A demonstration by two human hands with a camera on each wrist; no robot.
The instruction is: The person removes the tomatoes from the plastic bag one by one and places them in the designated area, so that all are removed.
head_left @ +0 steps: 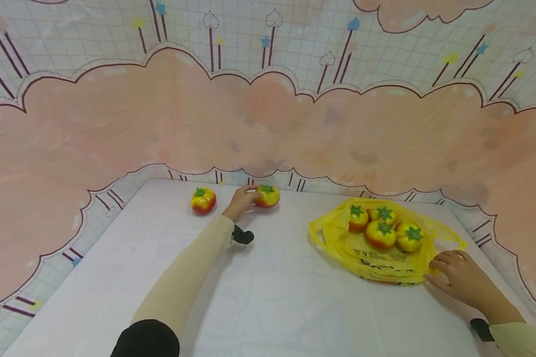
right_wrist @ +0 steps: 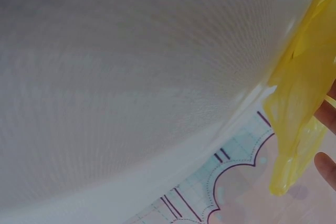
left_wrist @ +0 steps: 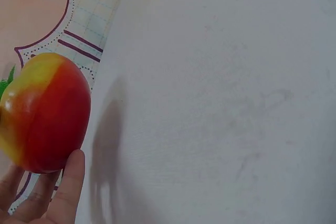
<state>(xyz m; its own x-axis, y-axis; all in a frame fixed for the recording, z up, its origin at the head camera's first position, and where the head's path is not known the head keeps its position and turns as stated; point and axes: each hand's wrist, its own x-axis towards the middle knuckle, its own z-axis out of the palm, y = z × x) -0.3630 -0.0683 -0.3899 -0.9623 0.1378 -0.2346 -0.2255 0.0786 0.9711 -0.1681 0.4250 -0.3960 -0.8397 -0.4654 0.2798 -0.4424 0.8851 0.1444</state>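
Observation:
My left hand (head_left: 241,202) grips a red and yellow toy tomato (head_left: 268,197) with a green star-shaped leaf top, near the far edge of the table. In the left wrist view the same tomato (left_wrist: 52,114) shows its red side, fingertips (left_wrist: 73,174) against its lower part. Left of that hand, another tomato (head_left: 203,201) sits on the table. On the right lies a yellow plastic bag (head_left: 384,265) with its mouth spread, several similar tomatoes (head_left: 381,235) inside. My right hand (head_left: 462,277) is at the bag's right edge, thumb and fingers apart; the right wrist view shows fingertips (right_wrist: 326,115) over the yellow plastic.
A white-covered table (head_left: 268,297) lies under everything. Behind it hangs a pink and white patterned cloth (head_left: 259,124), which also runs down along both sides of the table. Dark bands (head_left: 241,235) are worn on both wrists.

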